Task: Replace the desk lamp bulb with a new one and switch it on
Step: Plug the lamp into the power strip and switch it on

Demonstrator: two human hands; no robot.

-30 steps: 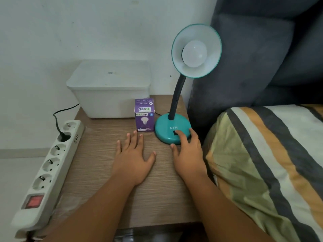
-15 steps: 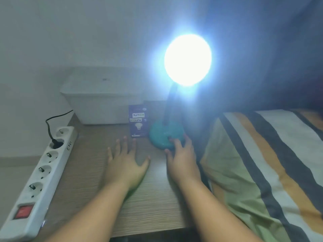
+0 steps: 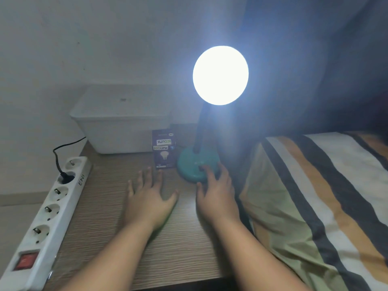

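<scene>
The lamp (image 3: 220, 75) is shining very bright, so bright that the bulb inside the round shade cannot be seen on its own. It stands at the back right of the wooden worktop (image 3: 117, 217), just beside the striped bed cover (image 3: 315, 196). The right hand (image 3: 218, 194) rests by the lamp's blue-green base (image 3: 189, 164), with one finger on the switch at the front of the base and the other fingers (image 3: 223, 171) lying loosely spread over its edge. The left hand (image 3: 150, 198) lies flat on the worktop with its fingers spread wide, holding nothing. The purple bulb box (image 3: 163, 151) stands upright between the white tub (image 3: 121, 124) and the lamp base. The lamp's black plug (image 3: 67, 177) sits in the white power strip (image 3: 48, 215) on the left edge. This looks like the last step, switching the light on, and it seems to be done. The next move is likely just to lift the finger off the switch gently, so the light does not click off again.
</scene>
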